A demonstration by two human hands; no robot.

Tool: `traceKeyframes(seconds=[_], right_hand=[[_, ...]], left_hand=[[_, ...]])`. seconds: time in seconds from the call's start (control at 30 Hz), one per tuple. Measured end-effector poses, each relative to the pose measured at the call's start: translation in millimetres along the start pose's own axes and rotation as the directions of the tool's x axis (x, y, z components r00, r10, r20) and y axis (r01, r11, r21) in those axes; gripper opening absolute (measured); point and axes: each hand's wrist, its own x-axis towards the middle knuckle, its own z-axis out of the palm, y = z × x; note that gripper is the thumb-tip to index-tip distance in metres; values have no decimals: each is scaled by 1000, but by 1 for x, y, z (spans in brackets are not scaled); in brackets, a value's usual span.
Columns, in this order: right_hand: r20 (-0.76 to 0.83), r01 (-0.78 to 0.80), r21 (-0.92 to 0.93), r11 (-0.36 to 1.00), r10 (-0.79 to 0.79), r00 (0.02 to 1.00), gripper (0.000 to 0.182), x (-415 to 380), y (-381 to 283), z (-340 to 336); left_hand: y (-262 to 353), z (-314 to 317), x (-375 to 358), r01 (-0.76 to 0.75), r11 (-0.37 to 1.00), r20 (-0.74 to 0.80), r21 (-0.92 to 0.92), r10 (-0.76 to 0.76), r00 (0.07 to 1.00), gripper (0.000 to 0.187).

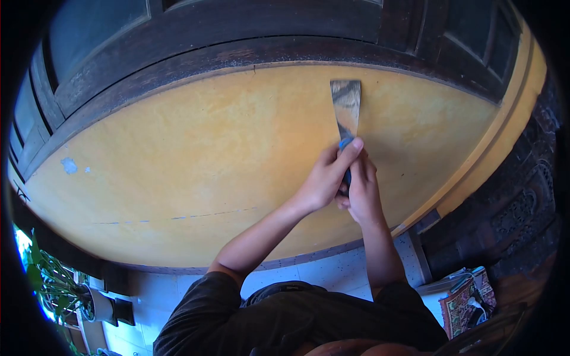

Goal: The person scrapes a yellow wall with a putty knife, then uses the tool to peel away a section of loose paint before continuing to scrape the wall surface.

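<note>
A putty knife point(346, 107) with a wide metal blade and a dark handle with a blue part points up against a yellow wall point(237, 136). The blade shows dark smears and a yellowish tone. My left hand point(325, 178) is closed on the handle, its thumb lying along the top near the blade. Close against it, my right hand point(363, 187) is wrapped round the same handle from the right side. Most of the handle is hidden by the fingers.
Dark wooden window frames point(237, 35) run above the wall. A pale chipped patch point(69, 165) marks its left part. A potted plant point(98, 304) stands low left, carved dark wood point(519, 213) at right, and a patterned cloth point(460, 308) lies low right.
</note>
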Motion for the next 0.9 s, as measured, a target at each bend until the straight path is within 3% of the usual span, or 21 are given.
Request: traceKeyframes(seconds=[0.17, 0.23, 0.3, 0.43, 0.5, 0.53, 0.6, 0.67, 0.7, 0.8, 0.87, 0.9], right_hand=[[-26, 92, -76, 993, -94, 995, 39, -2, 33, 0], [-4, -1, -55, 998, 1, 1000, 38, 3, 4, 7], [60, 61, -19, 998, -60, 996, 37, 10, -12, 13], [36, -13, -36, 999, 14, 999, 34, -4, 7, 15], [0, 178, -166, 970, -181, 984, 34, -13, 47, 14], [20, 82, -137, 987, -80, 997, 34, -21, 41, 18], [14, 183, -154, 971, -183, 983, 35, -14, 41, 26], [9, 90, -148, 985, -89, 996, 36, -9, 24, 32], [9, 187, -108, 977, -187, 982, 36, -2, 24, 36], [67, 39, -103, 994, -32, 997, 38, -7, -4, 38], [81, 33, -151, 988, -21, 996, 38, -13, 0, 35], [61, 103, -160, 982, -94, 994, 37, -16, 12, 36]], left_hand=[[-20, -4, -9, -28, 999, -78, -15, 27, 997, 56], [8, -3, -9, -11, 998, -20, -65, 10, 1000, 57], [25, -5, -7, -33, 999, -13, -32, 32, 999, 57], [-2, -12, -15, -58, 997, -58, -49, 55, 997, 57], [-44, -21, -19, -145, 987, -135, 72, 154, 979, 57], [-47, -25, -18, -136, 989, -133, 55, 143, 981, 57], [-46, -28, -24, -93, 996, -134, 12, 94, 987, 57], [-19, -29, -25, -62, 998, -105, -5, 61, 993, 56], [-2, -27, -25, -48, 999, -88, -16, 46, 995, 56], [19, -25, -27, -36, 999, -27, -21, 36, 999, 56], [-2, -28, -29, -42, 999, -93, 13, 43, 995, 57], [-19, -32, -29, -50, 998, -124, 30, 54, 991, 57]])
